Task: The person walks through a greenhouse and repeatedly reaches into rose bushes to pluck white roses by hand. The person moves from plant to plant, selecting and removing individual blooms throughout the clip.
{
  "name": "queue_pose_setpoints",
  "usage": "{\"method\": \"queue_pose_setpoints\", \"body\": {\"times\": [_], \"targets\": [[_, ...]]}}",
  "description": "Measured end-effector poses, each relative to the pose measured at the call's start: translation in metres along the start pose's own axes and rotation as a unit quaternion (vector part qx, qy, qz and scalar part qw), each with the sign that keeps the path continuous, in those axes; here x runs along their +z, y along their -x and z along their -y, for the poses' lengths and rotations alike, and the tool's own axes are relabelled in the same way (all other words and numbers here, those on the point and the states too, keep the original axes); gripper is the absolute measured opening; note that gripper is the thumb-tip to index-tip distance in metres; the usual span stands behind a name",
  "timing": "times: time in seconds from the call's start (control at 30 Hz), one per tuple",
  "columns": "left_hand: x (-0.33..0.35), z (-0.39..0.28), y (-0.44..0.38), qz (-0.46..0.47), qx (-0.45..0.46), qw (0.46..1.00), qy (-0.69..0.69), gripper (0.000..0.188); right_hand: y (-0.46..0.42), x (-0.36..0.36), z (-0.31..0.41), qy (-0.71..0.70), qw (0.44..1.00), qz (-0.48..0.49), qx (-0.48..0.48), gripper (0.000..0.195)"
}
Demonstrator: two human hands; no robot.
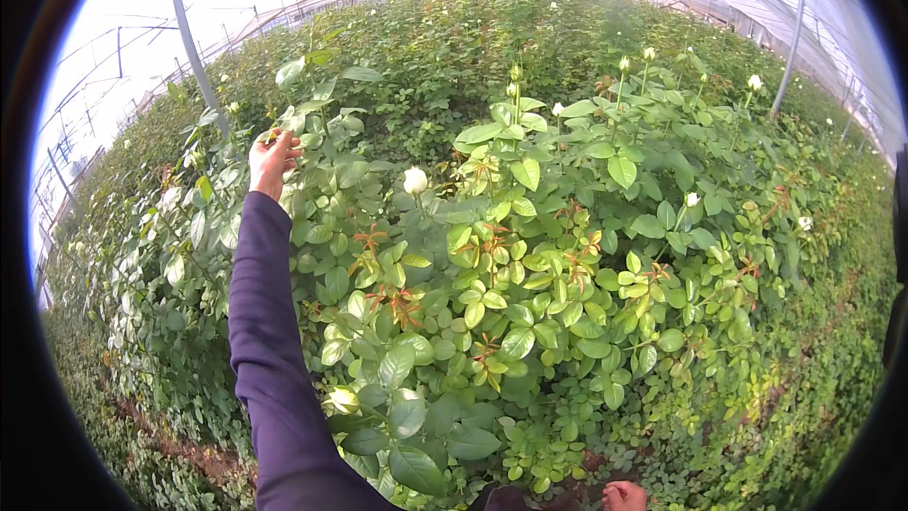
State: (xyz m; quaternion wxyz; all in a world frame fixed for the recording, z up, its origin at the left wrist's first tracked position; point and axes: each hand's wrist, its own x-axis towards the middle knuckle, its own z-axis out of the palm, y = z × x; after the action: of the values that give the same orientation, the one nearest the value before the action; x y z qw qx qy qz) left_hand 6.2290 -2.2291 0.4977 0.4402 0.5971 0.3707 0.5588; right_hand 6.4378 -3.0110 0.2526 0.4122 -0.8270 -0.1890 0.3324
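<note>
My left hand [271,157], at the end of a dark blue sleeve, reaches out to the upper left among rose plants. Its thumb and fingers pinch a small yellow-green shoot tip [271,136]; leaves partly surround it. Just right of that hand rises a tall leafy rose stem [323,110]. My right hand [624,496] shows only in part at the bottom edge, its fingers curled, and whether it holds anything is hidden. Before me a white rose bloom [415,181] stands mid-bush, and a pale green-white rosebud [344,399] sits low beside my left sleeve.
Dense rose bushes with reddish young shoots [397,304] fill the space ahead. Several white buds [755,82] stand on the right. A metal post [190,39] rises behind my left hand, another post [789,46] at right. Plastic greenhouse sheeting [844,11] arches overhead.
</note>
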Motion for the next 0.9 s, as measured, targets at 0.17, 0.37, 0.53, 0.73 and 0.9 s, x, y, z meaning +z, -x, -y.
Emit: {"method": "queue_pose_setpoints", "body": {"times": [0.17,0.37,0.53,0.73,0.9], "targets": [[0.003,-0.006,0.012,-0.003,-0.041,0.999,0.029,0.038,0.004,0.003,0.013,0.031,0.998,-0.028,-0.048,0.024],[-0.006,0.001,0.022,0.038,0.032,0.998,0.048,0.029,-0.01,0.012,-0.073,-0.118,0.991,-0.015,0.058,0.017],[0.01,-0.01,0.027,-0.017,-0.004,0.997,-0.072,0.02,-0.004,0.008,-0.057,-0.08,0.995,-0.043,0.028,0.018],[-0.023,0.014,0.005,0.075,0.027,0.997,0.015,0.014,-0.004,0.006,-0.054,-0.066,0.997,-0.04,0.012,0.019],[-0.011,0.013,0.013,0.127,-0.005,0.991,0.038,0.02,-0.002,0.004,-0.059,-0.059,0.997,-0.055,0.01,0.018]]}}
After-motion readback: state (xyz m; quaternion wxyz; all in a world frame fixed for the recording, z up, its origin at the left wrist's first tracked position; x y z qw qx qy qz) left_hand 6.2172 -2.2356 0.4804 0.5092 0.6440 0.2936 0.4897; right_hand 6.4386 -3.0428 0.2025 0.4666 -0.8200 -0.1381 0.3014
